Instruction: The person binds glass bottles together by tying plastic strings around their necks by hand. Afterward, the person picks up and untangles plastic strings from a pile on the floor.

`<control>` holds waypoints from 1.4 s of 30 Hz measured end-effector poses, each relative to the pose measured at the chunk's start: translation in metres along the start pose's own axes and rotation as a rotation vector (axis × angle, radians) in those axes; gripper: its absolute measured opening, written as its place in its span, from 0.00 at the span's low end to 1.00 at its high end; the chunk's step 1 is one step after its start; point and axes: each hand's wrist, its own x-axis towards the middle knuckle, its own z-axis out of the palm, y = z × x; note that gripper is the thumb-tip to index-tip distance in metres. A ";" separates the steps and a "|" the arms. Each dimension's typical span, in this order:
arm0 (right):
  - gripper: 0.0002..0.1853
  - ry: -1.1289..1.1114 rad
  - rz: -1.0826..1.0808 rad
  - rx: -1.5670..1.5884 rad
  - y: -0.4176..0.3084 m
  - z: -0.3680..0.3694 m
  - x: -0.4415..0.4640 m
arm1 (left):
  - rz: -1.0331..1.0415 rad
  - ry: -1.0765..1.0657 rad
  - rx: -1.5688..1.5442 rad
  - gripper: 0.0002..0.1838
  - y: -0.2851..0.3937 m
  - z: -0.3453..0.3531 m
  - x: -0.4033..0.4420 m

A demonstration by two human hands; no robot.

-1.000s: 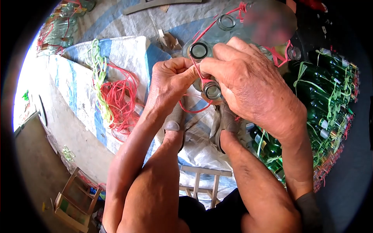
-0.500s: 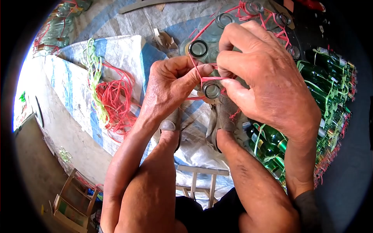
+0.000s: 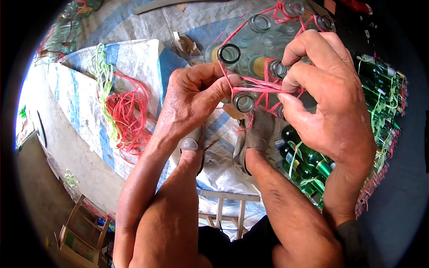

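Note:
My left hand [image 3: 192,96] pinches pink plastic twine [image 3: 259,85] between thumb and forefinger, close to the mouth of a clear glass bottle [image 3: 244,102]. Several strands run taut from there to my right hand [image 3: 335,100], whose thumb and curled forefinger are closed on them. The twine loops round the necks of a cluster of upright clear bottles. Among these are a dark-rimmed bottle [image 3: 229,53] just beyond my left fingers and another clear bottle [image 3: 278,69] between the hands. My right hand hides part of the cluster.
Loose pink twine [image 3: 129,109] and pale green twine [image 3: 103,80] lie on the white and blue sheet [image 3: 143,58] at left. Green bottles [image 3: 380,89] tied with twine lie at right. A small stool [image 3: 228,196] stands between my legs; more clear bottles [image 3: 67,35] are far left.
My right hand has moved right, away from my left hand, drawing the pink twine out between them. My left hand stays almost in place, still pinching.

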 end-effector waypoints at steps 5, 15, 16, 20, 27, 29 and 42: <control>0.13 -0.008 0.048 -0.039 0.005 -0.002 -0.003 | 0.032 -0.005 0.009 0.13 -0.001 0.001 0.000; 0.07 0.006 0.129 0.033 0.009 0.002 -0.006 | 0.030 -0.019 0.022 0.12 -0.001 0.001 0.000; 0.07 0.009 0.132 0.036 0.010 0.002 -0.006 | 0.045 -0.021 0.025 0.12 0.000 0.001 0.000; 0.06 0.011 0.138 0.044 0.016 0.006 -0.008 | 0.079 -0.035 0.014 0.12 -0.001 0.001 0.002; 0.05 -0.039 0.226 0.122 0.007 0.004 -0.002 | 0.069 -0.041 0.029 0.13 -0.003 0.002 0.003; 0.05 -0.046 0.241 0.125 0.008 0.002 0.000 | 0.058 -0.031 0.077 0.13 0.001 0.002 0.003; 0.04 -0.002 0.180 0.134 0.029 0.009 0.001 | 0.112 0.010 0.036 0.13 0.001 0.007 0.003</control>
